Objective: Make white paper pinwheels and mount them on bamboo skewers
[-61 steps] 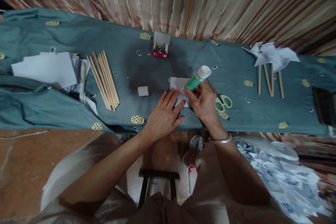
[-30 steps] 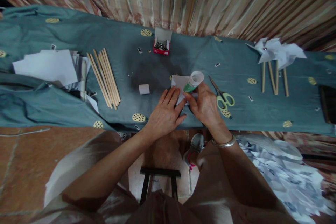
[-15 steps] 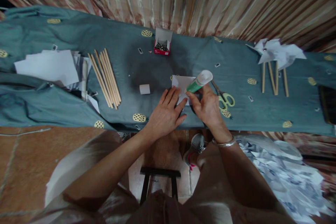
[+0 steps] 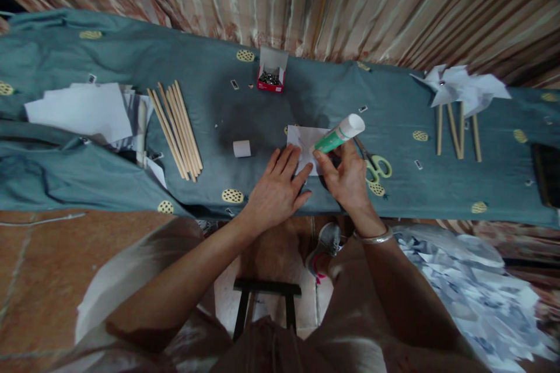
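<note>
My right hand is closed around a green and white glue stick, tilted up to the right. Its lower end is over a small white paper square on the cloth; whether it touches is hard to tell. My left hand lies flat, fingers spread, on the left and near part of that paper, covering some of it. Just beyond my right hand lie scissors with light green handles. A short white cylinder, perhaps the glue cap, rests to the left of my left hand.
A red box of small metal pins stands open at the back. Several wooden sticks and stacked white paper lie left. Paper pinwheels on sticks and a dark phone-like object lie right. Paper scraps fill a bag below.
The glue stick has shifted slightly right and leans over further to the right, with my right hand moving along. My left hand stays on the paper.
</note>
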`<move>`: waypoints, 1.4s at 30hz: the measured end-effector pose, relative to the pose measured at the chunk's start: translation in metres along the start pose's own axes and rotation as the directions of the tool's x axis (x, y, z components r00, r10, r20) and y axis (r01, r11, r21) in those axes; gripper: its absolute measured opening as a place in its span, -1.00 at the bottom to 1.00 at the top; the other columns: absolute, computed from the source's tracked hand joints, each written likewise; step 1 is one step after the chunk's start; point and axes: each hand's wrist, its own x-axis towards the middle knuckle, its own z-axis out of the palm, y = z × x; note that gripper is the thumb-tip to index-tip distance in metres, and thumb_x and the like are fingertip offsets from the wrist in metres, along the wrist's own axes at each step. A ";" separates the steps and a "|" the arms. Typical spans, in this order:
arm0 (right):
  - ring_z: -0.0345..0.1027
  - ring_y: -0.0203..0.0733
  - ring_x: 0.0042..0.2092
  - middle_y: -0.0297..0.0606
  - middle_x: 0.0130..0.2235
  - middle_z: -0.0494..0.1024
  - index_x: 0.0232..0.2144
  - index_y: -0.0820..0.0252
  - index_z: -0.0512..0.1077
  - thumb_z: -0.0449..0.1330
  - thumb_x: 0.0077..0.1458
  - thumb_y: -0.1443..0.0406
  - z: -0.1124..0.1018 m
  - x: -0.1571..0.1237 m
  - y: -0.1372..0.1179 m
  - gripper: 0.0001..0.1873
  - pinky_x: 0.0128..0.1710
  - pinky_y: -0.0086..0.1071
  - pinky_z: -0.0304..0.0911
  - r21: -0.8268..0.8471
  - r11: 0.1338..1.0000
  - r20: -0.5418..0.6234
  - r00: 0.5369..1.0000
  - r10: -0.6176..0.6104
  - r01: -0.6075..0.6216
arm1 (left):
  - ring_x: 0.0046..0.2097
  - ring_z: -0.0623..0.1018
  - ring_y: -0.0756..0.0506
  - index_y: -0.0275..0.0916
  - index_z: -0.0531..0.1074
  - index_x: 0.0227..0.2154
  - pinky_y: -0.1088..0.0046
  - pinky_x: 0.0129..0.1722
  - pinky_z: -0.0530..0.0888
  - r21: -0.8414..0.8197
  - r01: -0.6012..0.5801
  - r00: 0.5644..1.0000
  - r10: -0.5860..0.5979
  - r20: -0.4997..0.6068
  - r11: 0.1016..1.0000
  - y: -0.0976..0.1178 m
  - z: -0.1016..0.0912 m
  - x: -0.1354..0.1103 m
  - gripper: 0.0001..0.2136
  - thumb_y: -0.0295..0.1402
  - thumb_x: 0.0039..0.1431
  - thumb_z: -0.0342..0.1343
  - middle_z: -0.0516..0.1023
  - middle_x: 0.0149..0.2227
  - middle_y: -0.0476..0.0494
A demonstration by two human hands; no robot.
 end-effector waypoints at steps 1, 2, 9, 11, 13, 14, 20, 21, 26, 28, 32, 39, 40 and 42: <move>0.46 -0.05 -0.28 -0.18 -0.31 0.55 -0.21 0.13 0.33 0.16 0.13 0.07 0.000 0.000 0.000 -0.71 -0.27 -0.20 0.34 0.002 1.000 0.009 1.000 0.010 -0.010 | 0.36 0.08 -0.38 -0.32 0.23 0.18 -0.13 0.27 0.12 -0.002 0.001 1.000 -0.001 0.002 1.000 0.000 0.000 0.000 -0.49 -0.12 0.27 0.01 0.13 0.31 -0.49; 0.45 -0.05 -0.27 -0.18 -0.30 0.54 -0.20 0.13 0.33 0.15 0.14 0.07 0.000 0.000 0.000 -0.71 -0.27 -0.20 0.34 0.004 1.000 0.017 1.000 0.021 -0.021 | 0.36 0.08 -0.37 -0.32 0.23 0.17 -0.13 0.27 0.12 -0.005 0.001 1.000 -0.001 0.001 1.000 0.000 0.000 0.000 -0.49 -0.12 0.27 0.01 0.13 0.31 -0.49; 0.45 -0.08 -0.28 -0.24 -0.33 0.55 -0.24 0.10 0.32 0.17 0.13 0.08 0.000 0.003 -0.002 -0.74 -0.26 -0.23 0.32 0.059 0.998 -0.005 1.000 0.005 -0.005 | 0.36 0.09 -0.37 -0.32 0.24 0.16 -0.16 0.26 0.13 -0.023 0.001 1.000 -0.002 -0.014 1.000 0.000 0.000 0.000 -0.50 -0.14 0.26 0.04 0.15 0.31 -0.47; 0.44 -0.10 -0.29 -0.25 -0.34 0.54 -0.24 0.11 0.32 0.17 0.13 0.09 0.000 0.004 -0.002 -0.75 -0.25 -0.24 0.31 0.057 0.998 -0.009 1.000 0.001 -0.001 | 0.35 0.10 -0.37 -0.31 0.24 0.16 -0.15 0.26 0.13 -0.019 0.001 1.000 -0.001 -0.011 1.000 0.000 0.000 0.000 -0.50 -0.14 0.26 0.05 0.16 0.31 -0.46; 0.43 -0.10 -0.30 -0.25 -0.34 0.54 -0.24 0.11 0.31 0.18 0.13 0.09 0.001 0.005 -0.002 -0.75 -0.25 -0.24 0.30 0.045 0.999 -0.007 1.000 0.005 -0.004 | 0.35 0.10 -0.37 -0.31 0.23 0.17 -0.14 0.27 0.13 -0.012 -0.001 1.000 0.001 -0.008 1.000 0.000 -0.001 0.000 -0.49 -0.13 0.26 0.04 0.16 0.30 -0.47; 0.43 -0.10 -0.30 -0.25 -0.34 0.54 -0.25 0.11 0.31 0.18 0.13 0.09 0.001 0.005 -0.001 -0.75 -0.25 -0.24 0.30 0.038 0.999 -0.005 1.000 0.004 -0.004 | 0.35 0.10 -0.38 -0.32 0.23 0.17 -0.14 0.27 0.13 -0.010 -0.003 1.000 0.003 -0.007 1.000 0.000 -0.001 0.000 -0.49 -0.13 0.26 0.04 0.16 0.30 -0.47; 0.41 -0.12 -0.32 -0.28 -0.34 0.53 -0.23 0.09 0.31 0.17 0.14 0.09 0.003 0.009 0.001 -0.75 -0.27 -0.26 0.30 0.026 1.000 -0.016 1.000 -0.016 0.017 | 0.36 0.09 -0.37 -0.32 0.23 0.16 -0.15 0.27 0.12 -0.014 -0.003 1.000 0.003 -0.009 1.000 0.000 0.000 0.000 -0.50 -0.13 0.26 0.03 0.14 0.31 -0.48; 0.41 -0.13 -0.32 -0.28 -0.34 0.53 -0.23 0.10 0.31 0.17 0.14 0.09 0.003 0.009 0.001 -0.75 -0.27 -0.25 0.30 0.027 1.000 -0.011 1.000 -0.015 0.015 | 0.36 0.09 -0.37 -0.32 0.23 0.16 -0.15 0.27 0.12 -0.015 -0.003 1.000 0.003 -0.009 1.000 0.000 0.000 0.000 -0.50 -0.13 0.26 0.03 0.14 0.31 -0.48; 0.41 -0.10 -0.29 -0.27 -0.33 0.52 -0.22 0.10 0.31 0.18 0.13 0.11 0.004 0.011 -0.001 -0.74 -0.22 -0.21 0.30 0.030 1.000 0.014 1.000 -0.002 0.002 | 0.35 0.10 -0.38 -0.33 0.24 0.17 -0.16 0.26 0.12 -0.016 -0.002 1.000 0.002 -0.008 1.000 0.001 -0.001 0.001 -0.49 -0.14 0.26 0.04 0.16 0.30 -0.49; 0.41 -0.09 -0.29 -0.27 -0.33 0.51 -0.22 0.10 0.31 0.19 0.12 0.11 0.003 0.012 -0.002 -0.75 -0.23 -0.21 0.30 0.033 0.999 0.022 1.000 -0.001 0.000 | 0.35 0.10 -0.39 -0.34 0.24 0.17 -0.15 0.26 0.12 -0.014 -0.002 1.000 0.002 -0.002 1.000 0.001 -0.002 0.001 -0.49 -0.14 0.26 0.05 0.16 0.30 -0.51; 0.40 -0.12 -0.34 -0.29 -0.38 0.50 -0.26 0.09 0.30 0.18 0.13 0.10 0.003 0.013 -0.004 -0.77 -0.29 -0.25 0.30 0.039 0.999 0.032 0.999 -0.015 0.014 | 0.35 0.10 -0.38 -0.33 0.24 0.17 -0.17 0.26 0.12 -0.024 0.001 1.000 -0.001 -0.005 1.000 0.001 -0.002 0.001 -0.50 -0.13 0.27 0.03 0.16 0.30 -0.50; 0.41 -0.12 -0.32 -0.29 -0.36 0.51 -0.20 0.09 0.30 0.14 0.17 0.11 0.006 0.013 -0.003 -0.76 -0.27 -0.23 0.31 0.045 0.999 0.052 0.998 -0.027 0.025 | 0.36 0.09 -0.38 -0.33 0.24 0.18 -0.17 0.26 0.11 -0.021 0.004 1.000 -0.004 0.005 1.000 0.001 -0.002 0.001 -0.49 -0.14 0.27 0.03 0.15 0.31 -0.49; 0.41 -0.11 -0.32 -0.30 -0.36 0.51 -0.21 0.09 0.31 0.15 0.16 0.11 0.006 0.013 -0.004 -0.77 -0.27 -0.22 0.31 0.045 0.999 0.053 0.998 -0.027 0.025 | 0.36 0.09 -0.38 -0.33 0.24 0.18 -0.17 0.26 0.11 -0.020 0.006 1.000 -0.006 0.006 1.000 0.001 -0.002 0.001 -0.49 -0.14 0.27 0.03 0.15 0.31 -0.50; 0.41 -0.11 -0.32 -0.30 -0.37 0.51 -0.22 0.09 0.31 0.17 0.15 0.11 0.006 0.013 -0.005 -0.77 -0.27 -0.22 0.30 0.045 0.999 0.055 0.998 -0.023 0.021 | 0.36 0.09 -0.38 -0.32 0.24 0.18 -0.17 0.26 0.11 -0.017 0.006 1.000 -0.006 0.007 1.000 0.001 -0.002 0.001 -0.49 -0.13 0.27 0.03 0.15 0.31 -0.49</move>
